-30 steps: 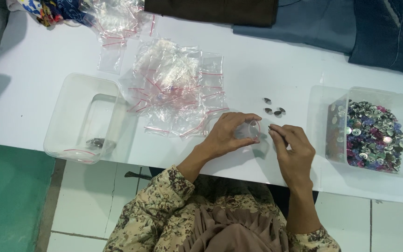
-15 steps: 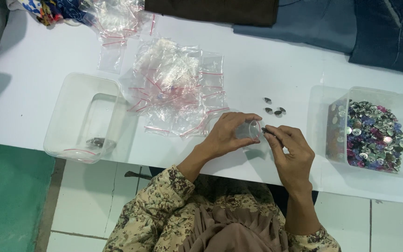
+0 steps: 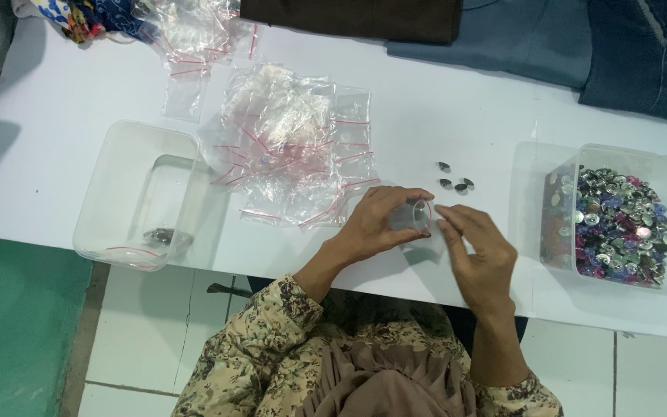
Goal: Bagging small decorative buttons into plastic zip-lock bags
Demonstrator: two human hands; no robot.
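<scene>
Small clear plastic zip bag (image 3: 412, 217) sits pinched in my left hand (image 3: 376, 226) above the white table's (image 3: 55, 139) front edge; my right hand's (image 3: 482, 259) fingertips close together at its mouth. Loose metal buttons (image 3: 454, 180) lie just beyond, a heap of empty bags (image 3: 291, 147) alongside.

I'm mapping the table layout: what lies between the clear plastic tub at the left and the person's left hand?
In the head view, a heap of small clear zip bags with red strips lies between the clear plastic tub and the left hand.
</scene>
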